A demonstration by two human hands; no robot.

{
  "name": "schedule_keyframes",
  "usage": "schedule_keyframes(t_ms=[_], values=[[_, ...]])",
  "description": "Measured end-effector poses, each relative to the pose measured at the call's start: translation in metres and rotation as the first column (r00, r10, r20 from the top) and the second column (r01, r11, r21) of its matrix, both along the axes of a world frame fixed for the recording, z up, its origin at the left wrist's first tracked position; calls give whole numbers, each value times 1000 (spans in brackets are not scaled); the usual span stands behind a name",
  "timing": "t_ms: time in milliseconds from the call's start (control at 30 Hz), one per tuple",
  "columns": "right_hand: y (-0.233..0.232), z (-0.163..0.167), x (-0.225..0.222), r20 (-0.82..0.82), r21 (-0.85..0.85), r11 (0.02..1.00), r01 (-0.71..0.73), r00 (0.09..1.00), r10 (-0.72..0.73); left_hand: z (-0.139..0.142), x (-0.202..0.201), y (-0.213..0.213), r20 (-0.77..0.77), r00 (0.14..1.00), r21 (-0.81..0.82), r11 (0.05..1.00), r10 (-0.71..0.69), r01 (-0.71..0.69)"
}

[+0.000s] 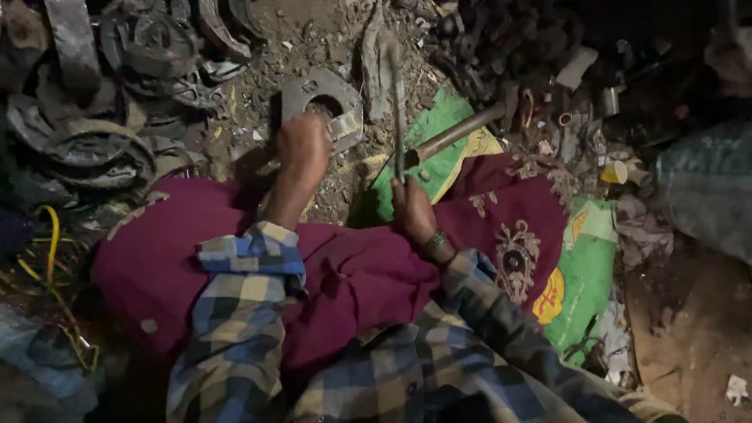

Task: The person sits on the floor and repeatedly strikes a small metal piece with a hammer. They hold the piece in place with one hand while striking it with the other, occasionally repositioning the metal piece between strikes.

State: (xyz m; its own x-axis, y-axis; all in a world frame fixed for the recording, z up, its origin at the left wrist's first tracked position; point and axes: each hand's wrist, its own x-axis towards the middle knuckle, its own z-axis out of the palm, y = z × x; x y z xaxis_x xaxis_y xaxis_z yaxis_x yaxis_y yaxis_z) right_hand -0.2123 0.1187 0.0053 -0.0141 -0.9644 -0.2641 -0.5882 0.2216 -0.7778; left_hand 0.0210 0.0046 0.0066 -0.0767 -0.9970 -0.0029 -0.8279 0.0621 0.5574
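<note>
My left hand is closed at the lower left edge of a flat grey metal plate with a round hole, which lies on the dirt. My right hand, with a bracelet on the wrist, grips the lower end of a thin metal rod that points away from me. Just right of the rod, a hammer with a wooden handle rests on a green sack. A maroon embroidered cloth covers my lap. Both sleeves are blue and yellow plaid.
Curved scrap metal parts pile up at the far left. Dark metal scrap fills the far right. A yellow cord lies at the left. Another green sack and a small yellow cap sit at the right.
</note>
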Motion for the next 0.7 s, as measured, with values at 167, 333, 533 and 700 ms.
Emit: schedule_keyframes(t_ms=[167, 333, 533, 700], values=[[1, -3, -6, 445, -191, 963, 191, 891, -88, -9, -1, 3, 46, 999, -34, 999, 18, -16], [0, -8, -9, -36, -475, 846, -243, 966, 257, -1, 1, 4, -7, 1000, -21, 1000, 20, -20], [-4, -6, -7, -667, -355, 756, -550, 716, 207, 6, 0, -1, 90, 996, -76, 997, 20, -13], [-3, -5, -4, 165, -222, 975, -12, 985, 50, 2, -9, 3, 176, 984, -196, 978, -33, 68]])
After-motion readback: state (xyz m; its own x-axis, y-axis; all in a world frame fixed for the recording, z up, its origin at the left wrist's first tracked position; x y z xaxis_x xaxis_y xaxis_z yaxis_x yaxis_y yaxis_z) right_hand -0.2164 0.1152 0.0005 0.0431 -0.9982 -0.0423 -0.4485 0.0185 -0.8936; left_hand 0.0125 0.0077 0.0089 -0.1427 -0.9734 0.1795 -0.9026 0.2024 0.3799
